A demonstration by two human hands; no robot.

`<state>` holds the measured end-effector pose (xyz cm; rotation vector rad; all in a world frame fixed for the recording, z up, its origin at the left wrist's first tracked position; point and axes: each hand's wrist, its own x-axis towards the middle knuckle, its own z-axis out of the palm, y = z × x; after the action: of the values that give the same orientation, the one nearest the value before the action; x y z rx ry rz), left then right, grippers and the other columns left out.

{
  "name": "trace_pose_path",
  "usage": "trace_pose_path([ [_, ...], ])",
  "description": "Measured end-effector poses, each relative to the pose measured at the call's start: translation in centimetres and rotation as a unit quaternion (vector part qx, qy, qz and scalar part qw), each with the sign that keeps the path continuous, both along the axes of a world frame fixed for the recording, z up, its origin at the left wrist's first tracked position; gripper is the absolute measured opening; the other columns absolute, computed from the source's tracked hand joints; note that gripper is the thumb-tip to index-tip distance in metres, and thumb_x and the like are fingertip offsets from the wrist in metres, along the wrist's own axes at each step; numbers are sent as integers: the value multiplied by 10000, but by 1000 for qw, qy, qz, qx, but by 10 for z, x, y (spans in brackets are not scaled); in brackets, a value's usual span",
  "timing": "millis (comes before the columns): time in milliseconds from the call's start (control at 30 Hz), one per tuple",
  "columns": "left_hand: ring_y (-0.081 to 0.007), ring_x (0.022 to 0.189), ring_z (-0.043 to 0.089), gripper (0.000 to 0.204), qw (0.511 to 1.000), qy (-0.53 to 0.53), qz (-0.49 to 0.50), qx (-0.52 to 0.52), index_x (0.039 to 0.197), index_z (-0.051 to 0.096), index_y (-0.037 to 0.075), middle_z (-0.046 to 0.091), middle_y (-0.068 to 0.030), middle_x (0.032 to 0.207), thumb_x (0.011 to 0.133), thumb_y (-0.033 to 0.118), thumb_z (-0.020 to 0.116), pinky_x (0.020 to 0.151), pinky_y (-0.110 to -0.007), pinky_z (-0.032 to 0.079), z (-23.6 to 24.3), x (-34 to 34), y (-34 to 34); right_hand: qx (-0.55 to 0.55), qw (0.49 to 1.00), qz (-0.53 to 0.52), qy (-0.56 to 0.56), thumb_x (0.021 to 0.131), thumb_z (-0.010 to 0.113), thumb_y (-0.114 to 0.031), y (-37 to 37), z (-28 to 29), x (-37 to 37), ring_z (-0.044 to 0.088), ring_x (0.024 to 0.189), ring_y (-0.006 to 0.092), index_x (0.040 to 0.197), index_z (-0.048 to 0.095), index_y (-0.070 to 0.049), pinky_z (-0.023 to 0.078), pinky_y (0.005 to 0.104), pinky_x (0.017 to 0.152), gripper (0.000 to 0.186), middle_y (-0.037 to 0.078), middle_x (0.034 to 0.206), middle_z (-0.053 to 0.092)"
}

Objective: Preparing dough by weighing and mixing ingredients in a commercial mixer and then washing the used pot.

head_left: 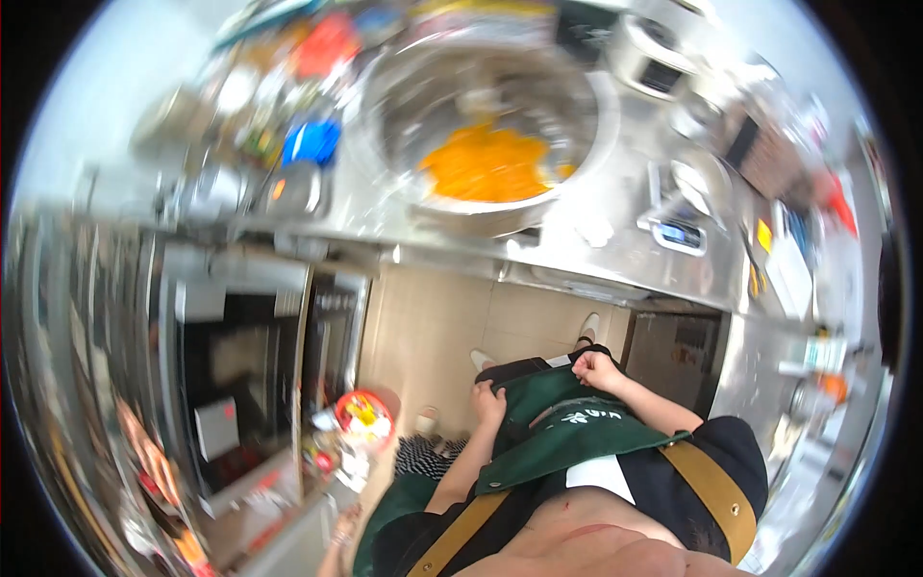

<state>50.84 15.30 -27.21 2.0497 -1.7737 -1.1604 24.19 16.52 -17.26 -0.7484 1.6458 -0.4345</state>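
Both my hands are low in front of my body, at the dark green apron point(548, 438) I wear. My left hand point(488, 401) has its fingers curled round the apron's left edge. To the right, my right hand point(598, 370) is closed at the apron's far edge, with cloth at its fingers; its fingertips are partly hidden. Beyond them, on the steel counter point(370, 213), stands a large metal bowl point(389, 115), apart from both hands. An orange-yellow mass point(490, 165) that looks soft or liquid lies inside it, blurred by motion.
Right of the bowl are a small scale point(679, 237) and a white appliance point(652, 60). A blue packet point(311, 142) and jars crowd the left. Ovens point(240, 385) line the left side, near a red basket point(365, 415). Another person's forearm point(338, 539) shows at lower left.
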Motion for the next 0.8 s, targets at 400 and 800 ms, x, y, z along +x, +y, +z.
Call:
trace_pose_path([
  [400,-262,713,599,188,965,124,-232,-5,835,586,-8,601,-164,769,756,163,587,634,-346,466,99,-233,-38,-136,944,-265,141,716,623,-146,96,23,-211,575,602,188,765,579,-34,458,306,571,130,90,646,593],
  [800,-142,637,559,116,919,141,-362,-64,841,586,2,589,-102,733,767,91,582,595,-261,452,196,-347,-73,-236,872,-359,236,745,606,-110,109,25,-252,579,594,189,836,544,-25,462,290,540,140,106,696,586],
])
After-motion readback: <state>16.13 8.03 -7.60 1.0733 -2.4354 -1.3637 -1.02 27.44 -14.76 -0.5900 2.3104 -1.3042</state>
